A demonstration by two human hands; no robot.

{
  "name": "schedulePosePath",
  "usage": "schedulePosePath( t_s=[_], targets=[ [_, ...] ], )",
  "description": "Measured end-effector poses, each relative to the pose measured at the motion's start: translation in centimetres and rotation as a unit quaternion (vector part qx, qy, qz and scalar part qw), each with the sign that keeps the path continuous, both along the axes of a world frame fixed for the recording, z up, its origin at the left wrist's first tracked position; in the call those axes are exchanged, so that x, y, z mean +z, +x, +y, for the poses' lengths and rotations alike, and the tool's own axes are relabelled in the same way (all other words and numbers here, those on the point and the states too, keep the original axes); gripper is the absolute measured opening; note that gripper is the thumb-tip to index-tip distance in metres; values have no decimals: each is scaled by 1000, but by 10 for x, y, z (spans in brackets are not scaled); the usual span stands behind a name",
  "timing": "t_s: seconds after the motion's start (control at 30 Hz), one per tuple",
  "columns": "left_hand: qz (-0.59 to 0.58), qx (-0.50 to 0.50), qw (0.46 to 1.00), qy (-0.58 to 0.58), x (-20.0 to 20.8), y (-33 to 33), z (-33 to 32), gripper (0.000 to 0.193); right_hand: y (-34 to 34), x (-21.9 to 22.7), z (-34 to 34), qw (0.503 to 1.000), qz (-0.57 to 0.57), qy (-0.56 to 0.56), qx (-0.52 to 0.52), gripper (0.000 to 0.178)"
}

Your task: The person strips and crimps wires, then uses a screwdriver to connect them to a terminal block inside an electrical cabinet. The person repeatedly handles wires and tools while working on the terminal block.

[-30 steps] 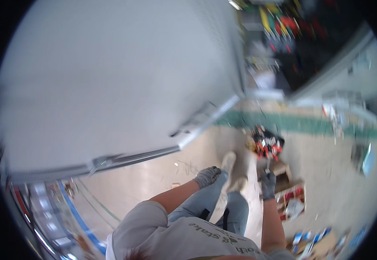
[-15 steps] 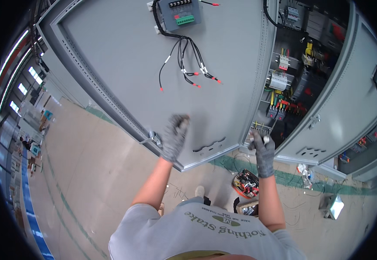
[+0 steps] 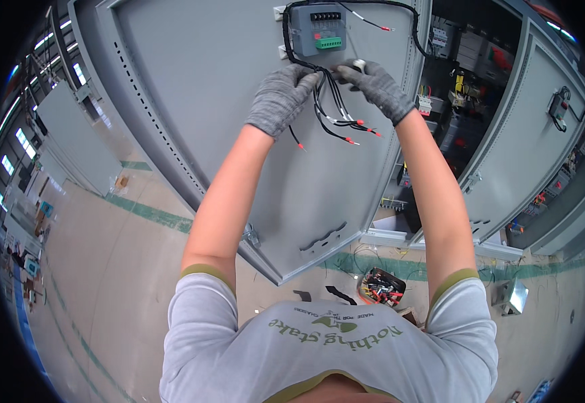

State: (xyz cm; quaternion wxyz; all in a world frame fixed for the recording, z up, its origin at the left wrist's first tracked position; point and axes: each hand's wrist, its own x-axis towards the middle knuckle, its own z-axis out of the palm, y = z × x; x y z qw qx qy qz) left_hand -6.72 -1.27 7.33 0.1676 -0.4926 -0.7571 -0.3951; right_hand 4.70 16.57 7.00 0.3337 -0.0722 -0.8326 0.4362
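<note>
Both my hands, in grey knit gloves, are raised to a bundle of black wires (image 3: 333,94) on the inside of a grey cabinet door (image 3: 239,174). My left hand (image 3: 282,99) pinches the bundle where the wires fan out from a black-wrapped harness (image 3: 287,37). My right hand (image 3: 378,88) is closed, with a small white rounded object (image 3: 360,64) showing between thumb and fingers; its kind is unclear. Its fingertips reach the wires from the right. Red-tipped ends hang below my hands. Above them sits a grey module (image 3: 318,28) with a green terminal block (image 3: 329,43).
To the right, an open cabinet bay (image 3: 470,74) holds breakers and wiring, beside another grey door (image 3: 527,134). On the floor are an open container of tools and parts (image 3: 381,287) and a metal box (image 3: 510,297). A door latch (image 3: 251,235) juts from the left edge.
Both hands have risen from the lower door to the wire bundle. My left hand has taken hold of it, and my right hand has brought the white object up beside it.
</note>
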Motion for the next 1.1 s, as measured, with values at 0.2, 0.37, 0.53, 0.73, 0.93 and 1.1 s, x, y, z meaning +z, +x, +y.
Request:
schedulePosePath(
  t_s=[0.2,0.37,0.53,0.73,0.93,1.1],
  targets=[
    [-173,-146,971,69,-11,-21,9,19,-28,7,-15,996,-17,-20,86,36],
    [-267,-200,941,49,-26,-7,-13,20,-31,16,-17,995,-51,83,19,33],
    [-311,-124,942,17,-52,35,-50,22,-45,9,-2,985,-7,173,21,32],
    [-365,-117,924,-14,-56,51,-77,26,-46,5,7,984,-5,174,26,32],
    [-350,-62,934,27,-7,37,-14,40,-54,7,15,984,-9,158,84,36],
    [-350,-61,934,-34,-13,25,6,33,-52,8,14,978,15,193,72,37]
  ],
)
